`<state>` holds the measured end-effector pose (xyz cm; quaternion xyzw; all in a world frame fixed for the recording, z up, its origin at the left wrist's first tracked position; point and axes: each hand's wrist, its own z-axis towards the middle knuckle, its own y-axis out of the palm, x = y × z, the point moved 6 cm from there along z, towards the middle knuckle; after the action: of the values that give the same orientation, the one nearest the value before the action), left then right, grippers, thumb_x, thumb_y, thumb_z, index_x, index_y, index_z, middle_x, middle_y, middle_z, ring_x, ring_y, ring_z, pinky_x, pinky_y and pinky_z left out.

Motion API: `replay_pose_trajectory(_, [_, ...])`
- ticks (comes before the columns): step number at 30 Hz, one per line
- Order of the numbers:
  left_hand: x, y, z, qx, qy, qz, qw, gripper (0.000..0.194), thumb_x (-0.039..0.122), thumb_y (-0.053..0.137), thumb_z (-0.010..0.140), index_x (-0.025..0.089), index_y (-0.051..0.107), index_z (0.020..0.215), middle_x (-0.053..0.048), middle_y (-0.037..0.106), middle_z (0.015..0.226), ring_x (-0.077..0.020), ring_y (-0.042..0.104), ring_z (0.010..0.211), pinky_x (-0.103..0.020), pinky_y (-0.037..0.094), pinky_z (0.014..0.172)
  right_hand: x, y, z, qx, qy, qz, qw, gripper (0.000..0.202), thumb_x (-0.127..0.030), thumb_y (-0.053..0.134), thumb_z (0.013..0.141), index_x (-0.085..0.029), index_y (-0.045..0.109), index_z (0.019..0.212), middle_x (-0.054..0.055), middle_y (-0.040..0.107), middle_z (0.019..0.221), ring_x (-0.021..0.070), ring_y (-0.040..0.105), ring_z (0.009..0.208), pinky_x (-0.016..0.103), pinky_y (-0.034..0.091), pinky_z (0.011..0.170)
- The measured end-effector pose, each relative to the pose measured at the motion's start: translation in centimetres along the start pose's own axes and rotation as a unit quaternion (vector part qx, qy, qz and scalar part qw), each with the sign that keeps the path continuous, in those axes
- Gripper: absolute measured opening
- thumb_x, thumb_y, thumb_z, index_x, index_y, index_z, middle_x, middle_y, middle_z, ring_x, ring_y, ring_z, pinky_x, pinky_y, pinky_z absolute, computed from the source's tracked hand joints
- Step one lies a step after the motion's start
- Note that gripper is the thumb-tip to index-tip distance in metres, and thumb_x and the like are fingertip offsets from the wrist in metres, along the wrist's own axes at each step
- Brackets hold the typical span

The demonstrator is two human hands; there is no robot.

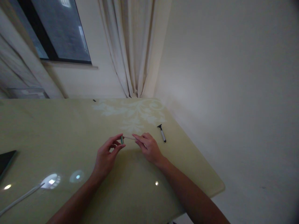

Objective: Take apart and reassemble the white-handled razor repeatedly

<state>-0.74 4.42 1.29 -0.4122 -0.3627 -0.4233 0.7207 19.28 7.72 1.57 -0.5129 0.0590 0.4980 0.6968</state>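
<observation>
Near the middle of the table, my left hand pinches a small, narrow teal-edged piece upright between thumb and fingers. It resembles a razor cartridge, but is too small to be sure. My right hand is closed on a thin pale stick, held nearly level and pointing left. The stick's far end meets or nearly meets the teal-edged piece; I cannot tell if they touch. Just beyond my right hand lies a razor with a grey-and-black handle and a black head.
The glossy pale-green table has a white leaf pattern and light reflections. A white cable and the corner of a dark flat device are at the left. A tiny dark object lies at the far edge. The wall borders the right side.
</observation>
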Motion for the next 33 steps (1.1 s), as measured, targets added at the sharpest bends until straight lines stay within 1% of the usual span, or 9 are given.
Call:
replay_pose_trajectory(4, [0.1, 0.1, 0.0, -0.006, -0.003, 0.004, 1.0, 0.044, 0.046, 0.076, 0.085, 0.024, 0.075, 0.123, 0.0, 0.074, 0.085, -0.0165, 0.069, 0.072, -0.03, 0.059, 0.073, -0.4, 0.2, 0.0, -0.014, -0.021, 0.007, 1.0, 0.037, -0.034, 0.054, 0.108, -0.025, 0.068, 0.142, 0.004, 0.06, 0.088, 0.02, 0.055, 0.091, 0.03, 0.046, 0.084])
replay_pose_trajectory(7, [0.0, 0.0, 0.0, 0.003, -0.008, 0.005, 1.0, 0.045, 0.045, 0.077, 0.084, 0.022, 0.075, 0.123, 0.0, 0.073, 0.083, -0.0156, 0.068, 0.069, -0.029, 0.058, 0.071, -0.3, -0.1, 0.0, 0.005, -0.019, -0.001, 1.0, 0.037, -0.035, 0.053, 0.109, -0.023, 0.07, 0.14, 0.004, 0.059, 0.086, 0.0201, 0.055, 0.089, 0.031, 0.046, 0.083])
replay_pose_trajectory(10, [0.0, 0.0, 0.0, 0.003, -0.008, -0.005, 1.0, 0.044, 0.045, 0.077, 0.084, 0.023, 0.075, 0.122, 0.0, 0.074, 0.086, -0.0155, 0.068, 0.071, -0.028, 0.058, 0.072, -0.5, 0.0, 0.0, -0.004, -0.039, 0.01, 0.999, 0.037, -0.033, 0.055, 0.108, -0.023, 0.069, 0.141, 0.005, 0.06, 0.088, 0.02, 0.055, 0.09, 0.031, 0.046, 0.084])
replay_pose_trajectory(14, [-0.3, -0.1, 0.1, 0.01, -0.012, 0.0, 1.0, 0.045, 0.046, 0.078, 0.083, 0.023, 0.075, 0.123, 0.001, 0.073, 0.082, -0.0151, 0.067, 0.068, -0.028, 0.057, 0.071, -0.3, 0.0, 0.0, -0.004, -0.024, 0.003, 1.0, 0.036, -0.031, 0.057, 0.107, -0.024, 0.069, 0.14, 0.005, 0.06, 0.087, 0.0202, 0.054, 0.089, 0.031, 0.047, 0.084])
replay_pose_trajectory(19, [-0.3, -0.2, 0.1, 0.009, -0.001, -0.005, 1.0, 0.046, 0.046, 0.077, 0.085, 0.023, 0.075, 0.124, -0.002, 0.077, 0.094, -0.015, 0.068, 0.072, -0.029, 0.059, 0.075, -0.6, 0.4, 0.0, -0.026, -0.036, 0.015, 0.999, 0.036, -0.032, 0.058, 0.107, -0.026, 0.069, 0.141, 0.005, 0.061, 0.088, 0.0197, 0.055, 0.09, 0.03, 0.047, 0.083])
replay_pose_trajectory(22, [-0.3, -0.4, 0.1, 0.019, 0.005, 0.004, 1.0, 0.045, 0.046, 0.078, 0.085, 0.022, 0.075, 0.123, -0.002, 0.077, 0.094, -0.0145, 0.067, 0.07, -0.029, 0.058, 0.074, -0.5, 0.2, 0.1, -0.015, -0.022, 0.01, 1.0, 0.035, -0.033, 0.057, 0.108, -0.026, 0.071, 0.139, 0.005, 0.061, 0.088, 0.0198, 0.056, 0.09, 0.031, 0.046, 0.084])
replay_pose_trajectory(25, [-0.2, -0.5, 0.2, 0.019, 0.022, 0.012, 1.0, 0.045, 0.046, 0.076, 0.087, 0.023, 0.074, 0.125, -0.002, 0.077, 0.094, -0.0143, 0.067, 0.07, -0.028, 0.058, 0.072, -0.6, 0.3, 0.1, -0.03, -0.03, 0.029, 0.999, 0.035, -0.033, 0.057, 0.108, -0.025, 0.07, 0.139, 0.005, 0.062, 0.089, 0.0193, 0.057, 0.091, 0.03, 0.047, 0.084])
replay_pose_trajectory(30, [0.5, -0.8, 0.2, 0.017, 0.087, 0.052, 0.995, 0.04, 0.047, 0.075, 0.089, 0.023, 0.075, 0.12, -0.002, 0.075, 0.092, -0.0147, 0.065, 0.071, -0.028, 0.056, 0.072, -0.3, -0.1, 0.2, -0.029, -0.02, 0.022, 0.999, 0.033, -0.032, 0.059, 0.107, -0.025, 0.073, 0.136, 0.004, 0.06, 0.085, 0.0187, 0.056, 0.086, 0.029, 0.046, 0.08])
replay_pose_trajectory(33, [0.6, -1.0, 0.4, 0.018, 0.101, 0.065, 0.993, 0.039, 0.048, 0.073, 0.091, 0.023, 0.074, 0.122, -0.002, 0.075, 0.095, -0.0146, 0.065, 0.072, -0.027, 0.056, 0.071, -0.3, 0.0, 0.2, -0.048, -0.032, 0.025, 0.998, 0.034, -0.031, 0.059, 0.106, -0.024, 0.072, 0.137, 0.004, 0.06, 0.087, 0.0184, 0.057, 0.087, 0.028, 0.046, 0.08])
